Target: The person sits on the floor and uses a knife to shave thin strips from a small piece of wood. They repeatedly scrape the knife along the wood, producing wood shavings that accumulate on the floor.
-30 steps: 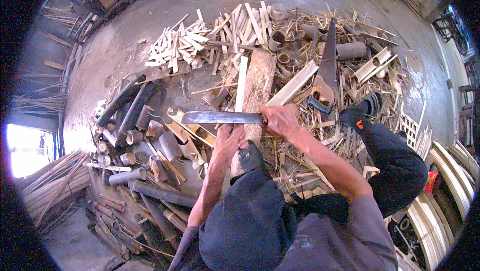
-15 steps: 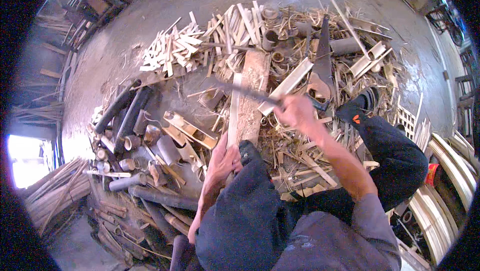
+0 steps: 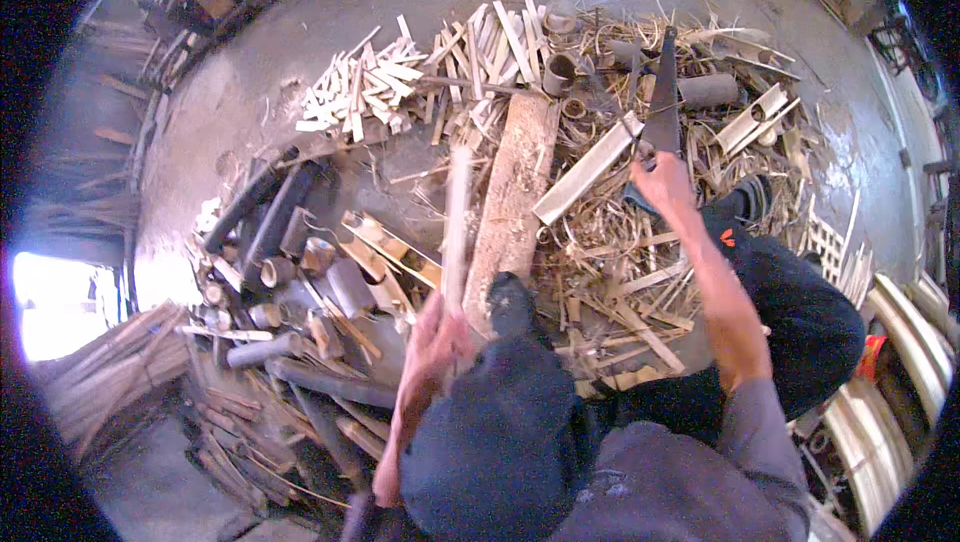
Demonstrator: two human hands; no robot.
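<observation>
My left hand [image 3: 435, 347] is closed around the lower end of a pale bamboo strip [image 3: 458, 227], which points away from me and is smeared by motion. Beside it on the right lies a worn wooden plank [image 3: 520, 167], its far end among the offcuts. Off to the right, my right hand [image 3: 665, 185] is closed on a knife, whose dark blade [image 3: 634, 134] shows only as a short, foreshortened sliver. That hand is over the handle end of a handsaw [image 3: 664, 92] and hides it. A split bamboo length [image 3: 588, 170] lies between the plank and my right hand.
A heap of short pale strips [image 3: 365, 87] lies at the far left. Dark bamboo tubes [image 3: 280, 212] and split pieces [image 3: 365, 252] rest to my left. Shavings [image 3: 620, 282] cover the floor at right, by my shod foot [image 3: 750, 200]. Long slats [image 3: 870, 432] stand at the lower right.
My right hand has swung right and away from the strip with the knife, toward the handsaw. The strip in my left hand has shifted left, off the plank's edge.
</observation>
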